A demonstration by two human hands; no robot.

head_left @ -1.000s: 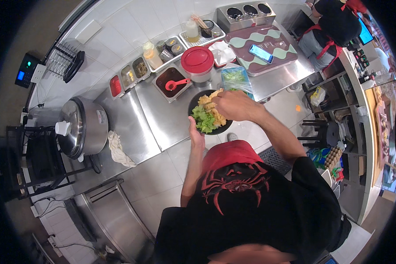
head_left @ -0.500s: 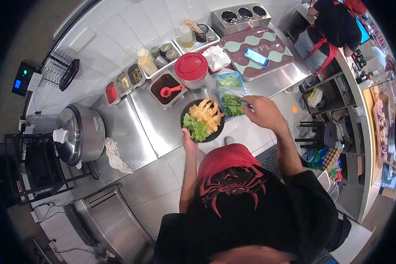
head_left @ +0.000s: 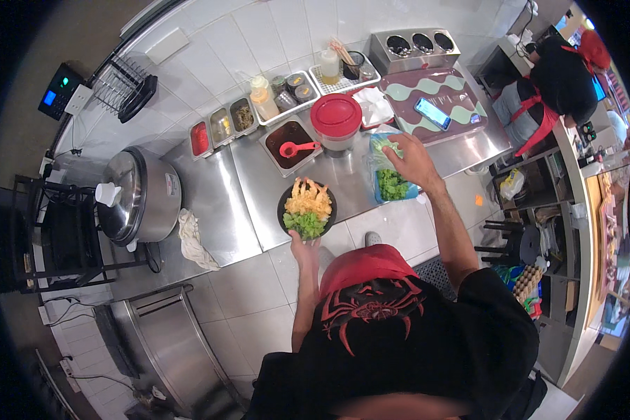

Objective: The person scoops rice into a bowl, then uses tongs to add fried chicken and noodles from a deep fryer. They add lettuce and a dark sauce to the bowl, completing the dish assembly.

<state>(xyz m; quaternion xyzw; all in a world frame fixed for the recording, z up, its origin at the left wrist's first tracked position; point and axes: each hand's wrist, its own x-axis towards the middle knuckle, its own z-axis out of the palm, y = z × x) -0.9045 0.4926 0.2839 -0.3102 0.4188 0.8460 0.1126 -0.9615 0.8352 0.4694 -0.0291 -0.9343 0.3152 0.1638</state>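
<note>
A dark round bowl rests in my left hand, whose fingers support it from below at the counter's front edge. In it lie fried battered shrimp at the far side and chopped green lettuce at the near side. Over a blue-edged tub of greens, my right hand has its fingers bent down at the clear plastic film. What those fingers grip, if anything, is hidden. Dark leafy greens show in the near part of the tub.
A red-lidded container and a sauce pan with a red ladle stand behind the bowl. To the left are a rice cooker and a cloth. A phone lies at the right. A co-worker stands beyond.
My left hand has brought the bowl slightly left and nearer, away from the tub. My right hand has moved over the tub, and the dark thin utensil it held no longer shows.
</note>
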